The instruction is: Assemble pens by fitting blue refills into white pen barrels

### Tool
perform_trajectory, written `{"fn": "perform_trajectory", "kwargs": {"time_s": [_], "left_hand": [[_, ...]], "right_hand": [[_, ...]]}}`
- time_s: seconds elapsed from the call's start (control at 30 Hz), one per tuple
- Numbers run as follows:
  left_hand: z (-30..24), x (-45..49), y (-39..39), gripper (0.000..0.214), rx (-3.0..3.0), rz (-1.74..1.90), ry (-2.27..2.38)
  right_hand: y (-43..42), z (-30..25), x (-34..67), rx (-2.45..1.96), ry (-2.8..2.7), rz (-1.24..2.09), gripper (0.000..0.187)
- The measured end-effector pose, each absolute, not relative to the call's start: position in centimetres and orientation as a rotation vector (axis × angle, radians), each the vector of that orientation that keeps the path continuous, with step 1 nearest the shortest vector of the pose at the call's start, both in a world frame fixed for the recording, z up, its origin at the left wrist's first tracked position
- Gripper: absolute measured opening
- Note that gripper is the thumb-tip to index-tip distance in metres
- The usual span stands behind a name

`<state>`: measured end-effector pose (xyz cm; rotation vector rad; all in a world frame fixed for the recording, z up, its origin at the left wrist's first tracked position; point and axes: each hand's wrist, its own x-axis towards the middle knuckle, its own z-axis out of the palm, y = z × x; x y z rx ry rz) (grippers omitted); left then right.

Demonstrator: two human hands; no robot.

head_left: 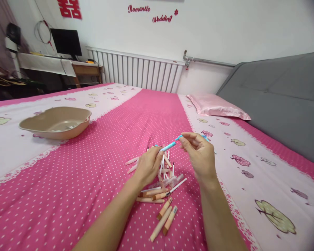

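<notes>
- Head view: left hand (pixel 148 165) closed around a blue barrel (pixel 168 146); right hand (pixel 200 153) pinches a small blue piece (pixel 178 138).
- These sit just apart, unjoined.
- Loose pen parts (pixel 161 224) lie unsorted below, on the bed (pixel 107 167).

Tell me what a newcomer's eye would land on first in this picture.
Probably the vivid pink, white-dotted bedspread running up the middle. Next, the bright blue tube in the left hand, with a small blue piece at the fingertips of the right hand, above a loose pile of pen-like sticks. Off to the left, a tan basin stands out on the bed.
</notes>
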<state>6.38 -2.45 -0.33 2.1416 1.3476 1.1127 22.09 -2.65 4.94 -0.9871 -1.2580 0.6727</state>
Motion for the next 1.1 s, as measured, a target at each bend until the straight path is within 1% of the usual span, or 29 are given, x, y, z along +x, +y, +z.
{"fn": "perform_trajectory", "kwargs": {"time_s": [0.3,0.5,0.67,0.77,0.87,0.93,1.0,1.1], "left_hand": [[-0.3,6.3,-2.4,0.034,2.133,1.15,1.376],[-0.4,6.4,-2.4,0.033,2.132,1.167,1.357],[-0.3,6.5,-2.5,0.034,2.047,1.184,1.316],[-0.3,6.5,-2.5,0.033,1.882,1.224,1.21],[-0.5,6.5,-2.4,0.031,1.569,1.266,1.019],[-0.5,6.6,-2.3,0.03,1.343,1.294,0.865],[-0.4,6.6,-2.2,0.029,1.193,1.321,0.757],[0.0,6.6,-2.1,0.028,1.128,1.374,0.753]], "right_hand": [[-2.6,4.7,22.3,-1.035,-1.318,0.637,0.027],[-2.5,4.4,22.2,-1.042,-1.394,0.649,0.026],[-2.7,4.5,22.0,-1.043,-1.412,0.659,0.028],[-3.0,4.7,21.7,-1.044,-1.433,0.694,0.032],[-3.1,4.8,21.5,-1.066,-1.434,0.705,0.042],[-3.0,4.7,21.4,-1.088,-1.433,0.71,0.044],[-2.9,4.4,21.4,-1.145,-1.485,0.725,0.036],[-2.7,4.0,21.1,-1.247,-1.637,0.811,0.017]]}}
